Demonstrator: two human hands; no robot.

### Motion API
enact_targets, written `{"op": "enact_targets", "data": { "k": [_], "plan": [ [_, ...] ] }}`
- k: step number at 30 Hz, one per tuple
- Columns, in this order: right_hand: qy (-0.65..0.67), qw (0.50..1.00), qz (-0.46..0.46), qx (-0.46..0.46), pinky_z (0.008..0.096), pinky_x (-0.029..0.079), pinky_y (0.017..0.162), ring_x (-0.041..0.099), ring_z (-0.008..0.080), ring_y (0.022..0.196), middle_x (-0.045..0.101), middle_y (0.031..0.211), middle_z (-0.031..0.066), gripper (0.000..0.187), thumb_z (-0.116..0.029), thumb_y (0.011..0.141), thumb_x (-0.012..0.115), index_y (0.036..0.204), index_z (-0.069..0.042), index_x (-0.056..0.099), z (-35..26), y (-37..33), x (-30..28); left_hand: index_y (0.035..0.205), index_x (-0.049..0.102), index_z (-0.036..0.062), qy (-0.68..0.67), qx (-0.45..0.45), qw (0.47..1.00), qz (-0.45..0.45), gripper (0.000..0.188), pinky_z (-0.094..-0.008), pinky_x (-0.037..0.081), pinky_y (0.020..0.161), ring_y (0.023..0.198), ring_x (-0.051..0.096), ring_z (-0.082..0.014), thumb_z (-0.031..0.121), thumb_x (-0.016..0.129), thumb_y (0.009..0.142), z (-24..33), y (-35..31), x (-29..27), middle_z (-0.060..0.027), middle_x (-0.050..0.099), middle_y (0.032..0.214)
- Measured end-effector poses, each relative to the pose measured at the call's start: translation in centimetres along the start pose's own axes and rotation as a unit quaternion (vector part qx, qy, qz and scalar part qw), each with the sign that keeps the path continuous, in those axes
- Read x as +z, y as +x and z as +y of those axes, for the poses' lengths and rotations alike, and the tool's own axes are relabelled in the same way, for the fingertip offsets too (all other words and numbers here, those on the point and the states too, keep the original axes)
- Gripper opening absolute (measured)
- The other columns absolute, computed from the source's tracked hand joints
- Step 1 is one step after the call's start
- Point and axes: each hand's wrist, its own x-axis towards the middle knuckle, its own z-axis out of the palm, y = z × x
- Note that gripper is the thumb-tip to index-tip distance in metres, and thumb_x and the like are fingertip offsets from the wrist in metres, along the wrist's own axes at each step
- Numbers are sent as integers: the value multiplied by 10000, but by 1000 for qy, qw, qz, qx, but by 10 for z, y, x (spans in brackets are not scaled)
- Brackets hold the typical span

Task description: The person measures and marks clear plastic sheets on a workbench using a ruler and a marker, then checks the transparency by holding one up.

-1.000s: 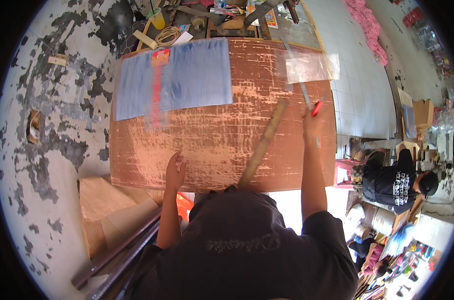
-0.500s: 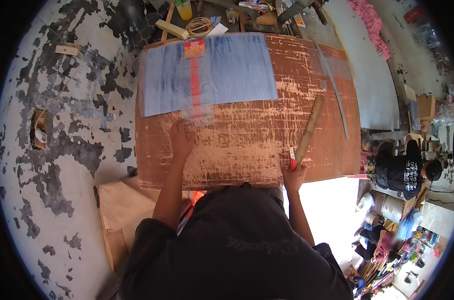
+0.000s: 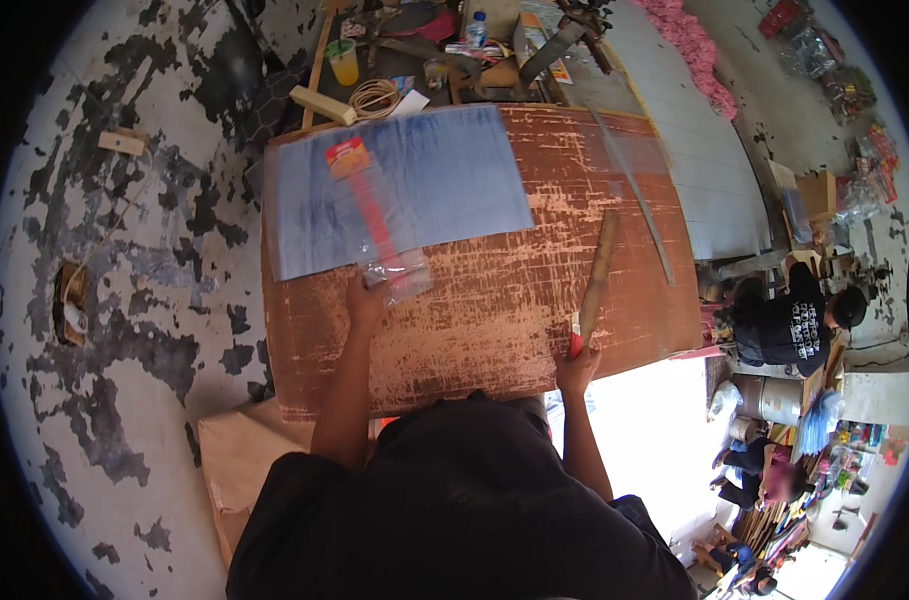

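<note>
Clear plastic packet (image 3: 375,222), left of centre in the frame, lying flat for the most part over a blue-grey sheet (image 3: 455,180). Runs lengthwise from upper left to lower right, tilted a little off upright, with the red-and-orange header (image 3: 347,155) pointing to the upper left and a red band along the middle. Reaches past the sheet's lower edge onto a worn brown board (image 3: 475,330), ending there in crumpled, shiny film.

At that lower end, left hand (image 3: 367,302), fingers bent and gripping the film's edge; cannot tell exactly how the fingertips sit. Right of centre, right hand (image 3: 577,368), closed around a small red-and-white tool (image 3: 576,343); cannot tell whether any blade shows.

Along the top of the frame, a plastic cup (image 3: 344,66) with yellow liquid inside, a clear bottle (image 3: 477,30) with a blue cap, and a small clear cup (image 3: 436,73), contents too small to make out.

Between the packet and a thin metal strip (image 3: 635,195), a wooden bar (image 3: 599,265), slanting, lower end just beside the right hand and the tool. Above the sheet, a pale wooden block (image 3: 323,104) and a coiled cord (image 3: 375,98), close together. At far right, a seated person (image 3: 787,320) in black, well apart from the board.
</note>
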Motion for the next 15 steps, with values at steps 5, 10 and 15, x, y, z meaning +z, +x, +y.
{"op": "enact_targets", "data": {
  "k": [5, 10, 15],
  "plan": [
    [200, 975, -99, -25, 441, 513, 695, 634, 300, 783, 637, 936, 139, 463, -370, 903, 832, 1045, 23, 632, -30, 4, 1, 1277, 587, 22, -66, -119, 972, -190, 412, -354, 583, 747, 909, 682, -178, 76, 791, 923, 74, -60, 6, -89, 724, 1045],
    [594, 642, -368, 316, 303, 480, 577, 594, 143, 671, 629, 885, 30, 354, -223, 926, 807, 1143, -30, 603, -106, 18, 9, 1488, 409, 36, -184, -116, 902, -374, 669, -323, 598, 788, 945, 700, -182, 83, 788, 940, 132, -128, 17, -97, 697, 1169],
    [394, 829, -370, 143, 246, 479, 556, 622, 107, 689, 663, 953, 35, 387, -25, 862, 801, 1167, -32, 563, -147, 36, -45, 1644, 235, 80, -136, -54, 884, -445, 879, -375, 581, 925, 1089, 679, -213, 101, 778, 953, 100, -148, 27, -153, 645, 1331]
  ]
}}
